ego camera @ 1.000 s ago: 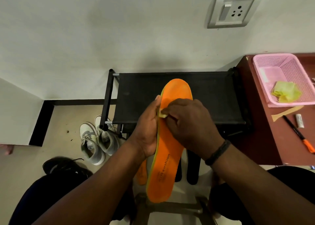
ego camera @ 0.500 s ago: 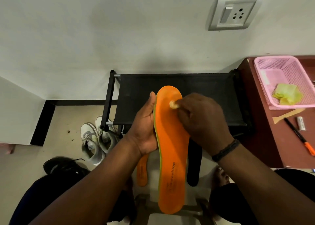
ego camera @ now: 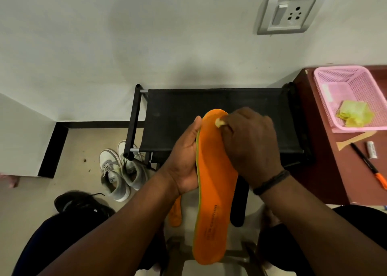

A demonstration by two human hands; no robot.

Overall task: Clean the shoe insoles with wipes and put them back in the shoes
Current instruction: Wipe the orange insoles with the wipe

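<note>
Item in work: orange insole [ego camera: 215, 183], held lengthwise in front of the person, toe end away, above the black shoe rack [ego camera: 219, 112]. Left hand [ego camera: 184, 160] grips its left edge, fingers curled round behind; right hand [ego camera: 251, 143] pinches a small wad of yellow wipe [ego camera: 219, 122] against the toe area. Step in hand, as judged: wiping the top face of this insole, near the toe. Next move likely calls for drawing the wipe down toward the heel with steady pressure while the left hand braces the flexible sole against bending. Pending items: second orange insole [ego camera: 175, 215] and a black insole [ego camera: 238, 208] lying below the held one, partly hidden. Shoes: white pair [ego camera: 119, 171] on the floor by the rack's left leg; a dark shoe [ego camera: 81, 202] nearer the person. Containers: pink basket [ego camera: 326, 100] on the desk [ego camera: 326, 183] at right, holding crumpled yellow-green wipes [ego camera: 355, 113] in its near corner; whether used or fresh cannot be told. Loose beside the basket: an orange-tipped marker [ego camera: 368, 164].
</note>
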